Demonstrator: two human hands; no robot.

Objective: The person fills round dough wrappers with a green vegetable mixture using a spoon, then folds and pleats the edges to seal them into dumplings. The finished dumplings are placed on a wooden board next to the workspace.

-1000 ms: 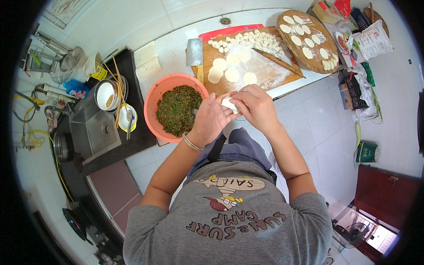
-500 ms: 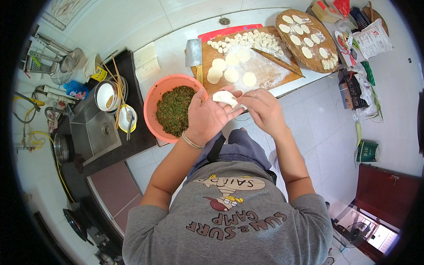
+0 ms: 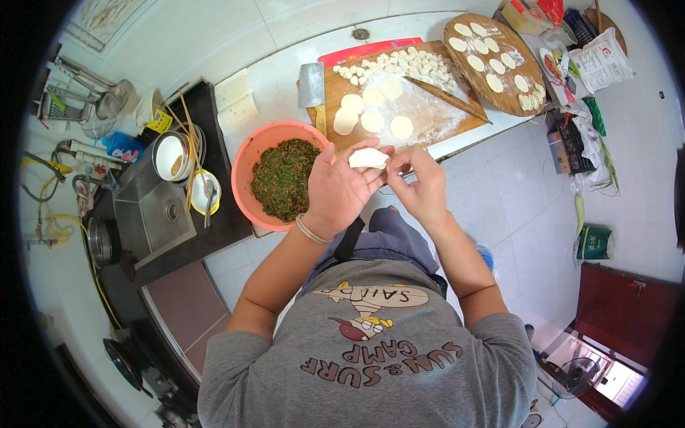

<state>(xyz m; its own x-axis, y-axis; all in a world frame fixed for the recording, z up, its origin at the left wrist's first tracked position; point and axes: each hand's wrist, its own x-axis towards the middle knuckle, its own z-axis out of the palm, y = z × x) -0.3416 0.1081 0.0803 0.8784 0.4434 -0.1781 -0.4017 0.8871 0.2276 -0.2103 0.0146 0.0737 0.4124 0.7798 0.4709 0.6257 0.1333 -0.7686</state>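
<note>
A folded white dumpling [image 3: 367, 158] rests across the fingers of my left hand [image 3: 334, 191], which is palm up and supports it from below. My right hand [image 3: 424, 187] pinches the dumpling's right end between thumb and fingertips. Just left of my left hand is a pink-orange basin [image 3: 242, 187] holding chopped green filling [image 3: 282, 182]. Beyond both hands lies a floured wooden board [image 3: 457, 118]. Several round dough wrappers [image 3: 372, 121] are on its near left part, and many small dough pieces [image 3: 399, 64] sit along its far side.
A cleaver [image 3: 312, 85] lies at the board's left edge, and a rolling pin [image 3: 446, 98] crosses its right side. A round wooden board [image 3: 467, 75] with wrappers stands at the far right. Left are a sink [image 3: 153, 207], bowls [image 3: 170, 157] and long chopsticks [image 3: 189, 135].
The dumpling has turned level and now shows a neater half-moon fold. My right hand has shifted slightly left and lower, its fingers at the dumpling's right end.
</note>
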